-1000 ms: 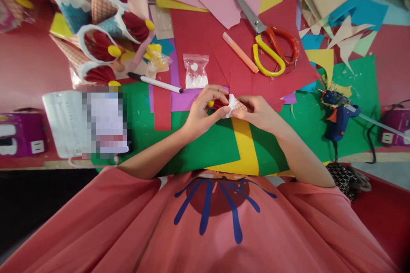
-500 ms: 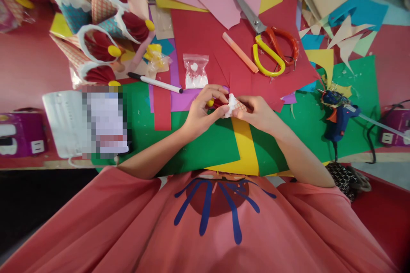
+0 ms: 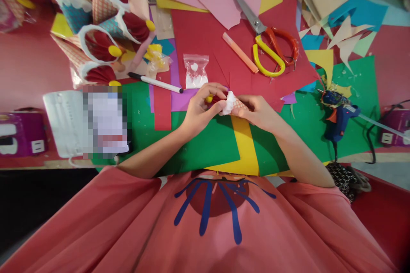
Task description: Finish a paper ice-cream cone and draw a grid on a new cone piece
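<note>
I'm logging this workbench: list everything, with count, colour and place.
held cone: one, orange and white, centre
cones: several, multicoloured, upper left
bags: two, clear, near pen
scissors: one, red and yellow handles, upper centre
marker: one, orange, near scissors
pen: one, white and black, left
glue gun: one, blue, right
boxes: two, purple, both sides
slab: one, white, left
device: one, blurred, beside slab
papers: many, mixed, across red table
cloth: one, dark patterned, lower right
shirt: one, pink, bottom
left hand: one, bare, centre
right hand: one, bare, centre
</note>
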`<control>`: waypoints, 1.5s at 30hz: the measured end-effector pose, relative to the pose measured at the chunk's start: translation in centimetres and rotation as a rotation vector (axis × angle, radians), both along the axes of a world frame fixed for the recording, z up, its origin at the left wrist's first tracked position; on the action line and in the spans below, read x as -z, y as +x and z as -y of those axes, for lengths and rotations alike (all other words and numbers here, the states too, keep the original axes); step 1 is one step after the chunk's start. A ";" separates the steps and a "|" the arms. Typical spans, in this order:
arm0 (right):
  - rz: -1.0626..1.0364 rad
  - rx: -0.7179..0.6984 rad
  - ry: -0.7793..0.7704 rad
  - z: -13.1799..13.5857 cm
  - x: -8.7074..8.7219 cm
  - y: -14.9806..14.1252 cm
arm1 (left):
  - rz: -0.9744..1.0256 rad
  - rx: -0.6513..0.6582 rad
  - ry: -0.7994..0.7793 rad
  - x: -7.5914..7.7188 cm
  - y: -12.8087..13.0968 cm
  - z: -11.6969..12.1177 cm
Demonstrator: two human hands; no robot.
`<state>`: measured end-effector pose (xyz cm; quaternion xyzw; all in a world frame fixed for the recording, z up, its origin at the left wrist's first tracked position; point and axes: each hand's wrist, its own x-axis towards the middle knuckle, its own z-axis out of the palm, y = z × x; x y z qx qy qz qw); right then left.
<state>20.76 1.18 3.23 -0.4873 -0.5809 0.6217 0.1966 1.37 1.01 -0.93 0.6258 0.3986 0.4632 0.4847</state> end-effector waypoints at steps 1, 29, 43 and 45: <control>-0.030 -0.019 -0.027 0.0 -0.1 0.1 | 0.009 -0.008 -0.005 0.1 0.0 -0.1; -0.473 -0.066 -0.191 0.7 1.4 -0.3 | 0.128 -0.034 0.084 0.0 -0.3 -0.3; 0.019 0.110 0.665 1.8 1.5 -0.1 | 0.416 0.054 -0.525 -0.8 0.7 0.6; 0.013 0.141 0.696 1.8 1.4 0.0 | 0.420 0.070 -0.508 -0.9 0.8 0.6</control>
